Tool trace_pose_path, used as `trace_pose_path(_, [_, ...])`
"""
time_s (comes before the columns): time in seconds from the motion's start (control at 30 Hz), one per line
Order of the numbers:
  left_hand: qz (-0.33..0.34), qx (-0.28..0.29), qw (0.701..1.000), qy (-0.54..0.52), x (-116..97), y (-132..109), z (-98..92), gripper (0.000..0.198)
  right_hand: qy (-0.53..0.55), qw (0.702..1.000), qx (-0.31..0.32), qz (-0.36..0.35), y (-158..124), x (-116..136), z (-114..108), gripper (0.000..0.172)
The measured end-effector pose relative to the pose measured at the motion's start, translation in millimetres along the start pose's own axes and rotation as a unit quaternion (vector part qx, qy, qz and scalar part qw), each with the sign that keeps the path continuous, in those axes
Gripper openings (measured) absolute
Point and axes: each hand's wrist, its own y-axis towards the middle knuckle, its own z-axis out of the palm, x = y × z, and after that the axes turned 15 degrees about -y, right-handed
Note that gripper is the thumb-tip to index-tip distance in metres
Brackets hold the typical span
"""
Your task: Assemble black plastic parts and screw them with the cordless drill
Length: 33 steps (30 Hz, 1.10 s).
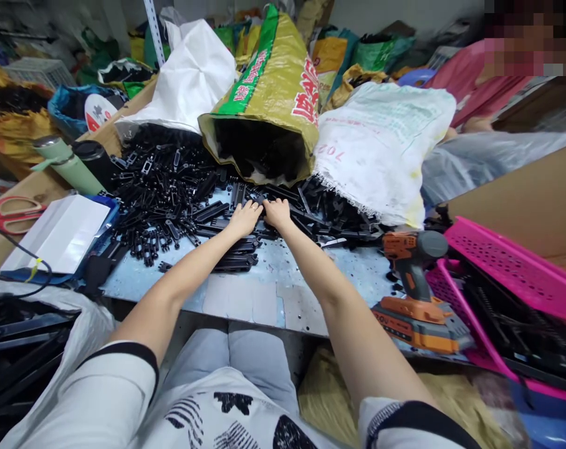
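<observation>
Both of my arms reach out over a light blue metal work table (pixel 245 293). My left hand (pixel 244 217) and my right hand (pixel 277 212) lie side by side, palms down, on a heap of black plastic parts (pixel 171 187) that spills from sacks at the back. The fingers of both hands curl down into the parts, close together, and I cannot see what they hold. A small stack of long black strips (pixel 236 257) lies just under my left wrist.
A yellow-green sack (pixel 273 93) and two white sacks (pixel 381 149) lie open behind the heap. An orange cordless drill (pixel 416 293) stands at the right beside pink plastic crates (pixel 512 268). Scissors (pixel 14 213), a white box (pixel 58 232) and bottles (pixel 70 163) are at the left. Another person sits at the far right.
</observation>
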Motion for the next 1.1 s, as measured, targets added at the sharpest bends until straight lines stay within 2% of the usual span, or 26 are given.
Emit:
trace_pose_path(0.07, [-0.008, 0.036, 0.999, -0.004, 10.0, 30.0, 8.4, 0.045, 0.000, 1.000, -0.004, 0.014, 3.3, 0.7, 0.5, 0.039])
trace_pose_path(0.13, [-0.015, 0.042, 0.999, -0.006, 17.9, 47.0, 16.0, 0.039, 0.020, 0.999, -0.013, 0.039, 4.0, -6.0, 0.4, 0.040])
trace_pose_path(0.2, [-0.006, 0.037, 0.999, -0.006, 22.0, 53.4, 18.1, 0.033, 0.118, 0.990, -0.029, 0.078, -0.2, -18.2, -0.4, 0.041])
trace_pose_path(0.23, [0.006, 0.035, 0.999, -0.004, 22.3, 53.3, 16.4, 0.032, 0.199, 0.975, -0.031, 0.097, -5.7, -24.9, -0.9, 0.043])
trace_pose_path(0.3, [0.033, 0.022, 0.999, -0.005, 19.3, 45.5, 8.1, 0.029, 0.383, 0.916, -0.022, 0.112, -26.4, -36.5, -1.7, 0.051])
trace_pose_path(0.37, [0.056, -0.013, 0.998, -0.025, 11.5, 23.9, -3.9, 0.024, 0.513, 0.854, -0.011, 0.085, -61.7, -43.8, -2.1, 0.061])
trace_pose_path(0.4, [0.066, -0.037, 0.996, -0.045, 6.0, 6.4, -10.1, 0.022, 0.547, 0.835, -0.011, 0.059, -84.3, -45.9, -2.2, 0.064])
trace_pose_path(0.43, [0.082, -0.060, 0.992, -0.070, -0.2, -15.6, -15.6, 0.020, 0.559, 0.829, -0.013, 0.031, -109.3, -47.3, -2.2, 0.065])
trace_pose_path(0.5, [0.143, -0.090, 0.978, -0.123, -14.3, -70.4, -23.7, 0.017, 0.525, 0.851, -0.008, -0.021, -162.0, -48.1, -1.3, 0.059])
trace_pose_path(0.6, [0.249, -0.051, 0.953, -0.163, -34.5, -156.6, -25.7, 0.009, 0.388, 0.920, 0.015, -0.044, -231.3, -42.3, 2.5, 0.052])
trace_pose_path(0.67, [0.241, -0.010, 0.961, -0.133, -43.7, -197.5, -20.5, 0.007, 0.292, 0.956, 0.020, -0.034, -261.6, -29.9, 6.5, 0.047])
trace_pose_path(0.7, [0.224, 0.011, 0.969, -0.109, -46.2, -209.7, -16.7, 0.011, 0.257, 0.966, 0.013, -0.024, -271.0, -20.8, 8.7, 0.045])
trace_pose_path(0.73, [0.200, 0.030, 0.976, -0.084, -47.1, -216.4, -12.5, 0.014, 0.234, 0.972, -0.001, -0.012, -276.8, -10.3, 10.9, 0.044])
trace_pose_path(0.8, [0.146, 0.054, 0.987, -0.039, -44.2, -215.3, -4.4, 0.012, 0.218, 0.974, -0.048, 0.018, -278.9, 12.1, 15.2, 0.045])
trace_pose_path(0.87, [0.090, 0.059, 0.994, -0.015, -36.4, -201.8, 1.2, 0.010, 0.219, 0.971, -0.089, 0.043, -272.1, 30.6, 18.3, 0.048])
trace_pose_path(0.93, [0.048, 0.059, 0.997, -0.015, -26.6, -185.6, 3.4, 0.015, 0.218, 0.970, -0.103, 0.039, -261.5, 41.0, 19.2, 0.044])
trace_pose_path(1.03, [0.023, 0.028, 0.996, -0.082, -19.0, -172.5, 2.0, 0.022, 0.259, 0.960, -0.109, -0.007, -247.4, 44.5, 15.3, 0.038])
trace_pose_path(1.1, [0.019, -0.014, 0.984, -0.179, -24.7, -174.8, 0.6, 0.029, 0.346, 0.931, -0.117, -0.022, -242.0, 47.0, 10.0, 0.040])
